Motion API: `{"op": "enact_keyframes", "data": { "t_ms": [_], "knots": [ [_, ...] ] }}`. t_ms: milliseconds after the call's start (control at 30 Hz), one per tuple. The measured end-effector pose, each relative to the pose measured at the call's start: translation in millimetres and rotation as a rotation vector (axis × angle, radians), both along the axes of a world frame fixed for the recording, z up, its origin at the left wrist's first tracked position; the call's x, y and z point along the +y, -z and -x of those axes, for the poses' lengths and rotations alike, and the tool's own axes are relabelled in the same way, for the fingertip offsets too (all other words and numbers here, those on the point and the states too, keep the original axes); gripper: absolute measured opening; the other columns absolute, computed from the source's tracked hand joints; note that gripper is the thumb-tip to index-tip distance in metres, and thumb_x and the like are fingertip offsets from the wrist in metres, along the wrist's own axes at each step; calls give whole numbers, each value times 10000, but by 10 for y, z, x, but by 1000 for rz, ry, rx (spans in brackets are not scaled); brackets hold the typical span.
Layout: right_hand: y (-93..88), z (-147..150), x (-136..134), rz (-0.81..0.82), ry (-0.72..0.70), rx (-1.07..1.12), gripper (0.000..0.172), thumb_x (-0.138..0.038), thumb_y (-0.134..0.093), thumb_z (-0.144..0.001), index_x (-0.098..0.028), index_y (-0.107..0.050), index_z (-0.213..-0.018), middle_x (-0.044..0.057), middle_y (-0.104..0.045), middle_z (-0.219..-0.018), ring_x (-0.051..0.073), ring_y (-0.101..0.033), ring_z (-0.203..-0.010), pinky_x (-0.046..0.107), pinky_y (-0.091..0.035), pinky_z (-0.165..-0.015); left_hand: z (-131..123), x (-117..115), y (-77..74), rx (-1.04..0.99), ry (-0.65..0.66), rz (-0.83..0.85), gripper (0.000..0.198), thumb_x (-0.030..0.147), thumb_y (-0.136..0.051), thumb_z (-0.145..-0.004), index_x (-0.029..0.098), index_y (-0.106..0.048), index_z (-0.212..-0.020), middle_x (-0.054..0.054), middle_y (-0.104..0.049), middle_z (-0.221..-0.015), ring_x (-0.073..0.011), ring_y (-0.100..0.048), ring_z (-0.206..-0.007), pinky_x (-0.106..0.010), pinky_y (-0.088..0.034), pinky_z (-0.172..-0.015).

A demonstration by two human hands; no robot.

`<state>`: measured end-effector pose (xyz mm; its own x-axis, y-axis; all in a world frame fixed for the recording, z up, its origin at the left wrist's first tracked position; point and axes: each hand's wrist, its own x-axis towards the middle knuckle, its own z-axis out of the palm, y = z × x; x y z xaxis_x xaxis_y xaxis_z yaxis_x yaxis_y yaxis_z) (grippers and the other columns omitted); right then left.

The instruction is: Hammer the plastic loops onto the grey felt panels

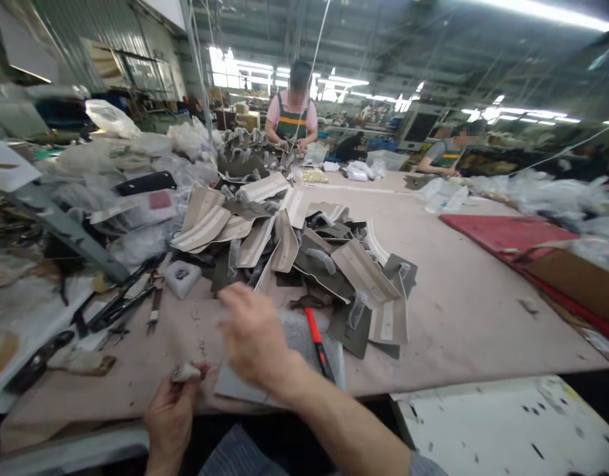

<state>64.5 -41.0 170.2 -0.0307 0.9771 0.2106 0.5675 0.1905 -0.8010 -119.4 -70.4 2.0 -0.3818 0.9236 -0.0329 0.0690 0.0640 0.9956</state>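
Panels in beige and dark gray [287, 241]: lay in a loose heap on the table [457, 324], overlapping at many angles just beyond the right hand [254, 337]. Bore pale stripes on several faces, with clear-wrapped straps [358, 311] among them. Reached, at the near right, as far as the gray slab [297, 334], beside the hammer [314, 327] with the red and black handle. Held the right hand over the left part of that slab, with fingers bent and blurred; could not tell if spread bare or pinching something small, nor if touching the slab. Had the left hand [170, 410] low at the near edge of the table, well apart from the heap, with fingers drawn together at a pale wrapped piece [186, 373]; could not tell if gripping that piece or wearing it around a finger. Saw tiny shiny bits [202, 346] on the table between that hand and a white block [182, 281] topped with dark parts. Noticed long dark tools [118, 307] left of the block, and crumpled plastic bags [150, 145] behind. Saw, across the table, a co-worker [291, 122] in a pink top and green apron, behind the far end of the heap, and another co-worker [447, 155] farther right. Found a red board [502, 231] at the table's right side.
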Motion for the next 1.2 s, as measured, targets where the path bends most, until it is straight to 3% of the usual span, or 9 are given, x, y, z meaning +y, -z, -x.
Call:
{"op": "enact_keyframes", "data": {
  "t_ms": [67,167,367,467,567,733,833,933,1200],
  "knots": [
    [75,-699,296,63,180,-171,428,-206,-511,-880,-123,-530,-1300,175,-475,-1428,324,-359,-1360,501,-276,-1087,12,32,13,-16,43,39,431,536,-789,-700,182,-715,-935,-42,-763,-863,-283,-734,-858,-380,-630,-751],
    [265,-1521,632,340,382,-652,387,-229,-573,-868,-68,-571,-1220,240,-578,-1282,336,-527,-1202,437,-397,-961,-11,88,39,-42,100,90,475,535,-800,-677,183,-713,-985,-55,-776,-906,-294,-740,-894,-373,-632,-788],
    [245,-1997,663,388,344,-797,179,-212,-516,-923,-141,-676,-883,118,-706,-849,210,-664,-860,262,-397,-707,-106,117,66,-46,165,87,519,554,-795,-685,141,-699,-985,-80,-775,-914,-282,-738,-916,-346,-616,-847],
    [-7,-1960,473,270,396,-737,256,-314,-479,-950,-161,-674,-886,94,-687,-781,207,-645,-774,269,-378,-648,-146,102,13,-82,176,49,495,530,-792,-708,126,-693,-975,-90,-771,-910,-267,-741,-885,-340,-610,-846],
    [-41,-1684,205,139,378,-184,341,-476,-517,-910,-173,-673,-905,60,-692,-783,208,-623,-729,274,-417,-631,-194,140,-132,-161,146,1,469,490,-806,-712,124,-685,-979,-84,-768,-875,-250,-745,-822,-329,-616,-791],
    [772,-789,-351,394,207,565,401,-514,-553,-851,-178,-657,-1042,78,-726,-952,250,-661,-840,334,-514,-732,-286,357,-525,-201,41,-213,373,398,-785,-771,137,-673,-1013,-63,-758,-904,-210,-736,-819,-337,-593,-838],
    [1324,-468,-570,523,300,282,336,-425,-512,-845,-153,-639,-996,114,-718,-912,271,-671,-876,343,-502,-775,-407,557,-640,-224,118,-247,342,379,-770,-788,137,-664,-1005,-65,-750,-902,-199,-721,-835,-329,-573,-841],
    [1538,-421,-648,567,355,6,299,-376,-495,-852,-142,-607,-999,121,-708,-877,267,-679,-869,318,-489,-734,-599,774,-543,-292,290,-195,376,370,-764,-786,145,-635,-1059,-61,-744,-883,-192,-705,-835,-316,-556,-818],
    [967,-604,-669,599,170,-653,354,-417,-430,-980,-139,-577,-1140,133,-706,-803,290,-698,-780,344,-454,-676,-841,908,-64,-266,549,-36,298,370,-762,-785,146,-631,-933,-62,-737,-881,-204,-702,-871,-311,-530,-843]
  ]
}}
